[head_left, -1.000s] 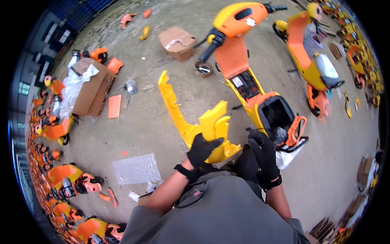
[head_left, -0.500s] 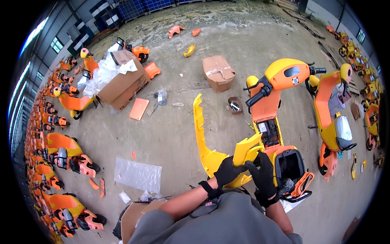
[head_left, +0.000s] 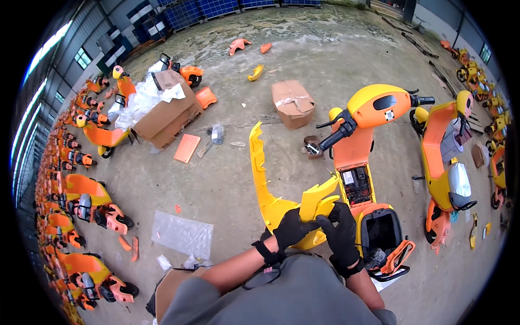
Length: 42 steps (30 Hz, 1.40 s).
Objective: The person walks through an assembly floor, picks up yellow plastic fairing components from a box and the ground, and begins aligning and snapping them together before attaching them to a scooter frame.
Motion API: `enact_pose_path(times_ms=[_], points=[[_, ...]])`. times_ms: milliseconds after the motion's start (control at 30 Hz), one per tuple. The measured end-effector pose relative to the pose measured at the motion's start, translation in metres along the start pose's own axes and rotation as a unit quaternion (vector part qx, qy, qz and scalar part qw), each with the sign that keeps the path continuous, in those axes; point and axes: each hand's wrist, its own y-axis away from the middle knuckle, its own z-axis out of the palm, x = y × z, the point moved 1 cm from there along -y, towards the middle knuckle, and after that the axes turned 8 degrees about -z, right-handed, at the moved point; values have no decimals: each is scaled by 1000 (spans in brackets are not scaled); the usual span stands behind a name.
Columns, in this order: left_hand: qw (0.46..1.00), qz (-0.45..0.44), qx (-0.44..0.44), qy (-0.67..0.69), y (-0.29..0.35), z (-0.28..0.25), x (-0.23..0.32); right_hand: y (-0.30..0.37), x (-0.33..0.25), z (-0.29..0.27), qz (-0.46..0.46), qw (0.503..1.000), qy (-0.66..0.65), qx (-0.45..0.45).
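Note:
Both my hands wear black gloves and meet in front of my body over a long, curved yellow scooter body panel (head_left: 261,181). My left hand (head_left: 293,228) is closed on the panel, just below its raised yellow end (head_left: 316,198). Against that end's right edge, my right hand (head_left: 341,232) has its thumb and fingers drawn together; what they pinch, if anything, is hidden. Right beside it stands an orange and yellow scooter (head_left: 379,108) with its battery bay (head_left: 356,184) exposed and a black storage bucket (head_left: 382,230) uncovered.
Another scooter (head_left: 439,146) stands further right. Ahead are a taped carton (head_left: 293,103) and a small box of parts (head_left: 312,147). A large carton (head_left: 168,116) with white wrapping, an orange panel (head_left: 187,148) and a plastic sheet (head_left: 182,234) lie left. Rows of scooters (head_left: 81,189) line the left side.
The yellow panel and both hands have shifted slightly left in view, and the panel's upright arm leans further left. My right hand stays close against the panel's edge.

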Motion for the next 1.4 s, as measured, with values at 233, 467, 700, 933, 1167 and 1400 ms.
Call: enact_pose_path(times_ms=[233,467,700,933,1167,1400], points=[[996,-11,-83,-9,-19,-18,36,-22,-6,-8,40,999,-14,14],[984,30,-146,97,-28,-44,51,-42,-24,5,75,994,-62,42],[985,8,-162,62,-35,-57,57,-49,-33,7,84,996,-33,22],[992,74,-94,30,-37,-67,68,-50,-28,14,80,994,-59,38],[990,45,-103,90,-35,-75,87,-63,-39,12,82,993,-75,27],[992,28,-108,62,-35,-76,97,-64,-48,8,72,991,-100,58]])
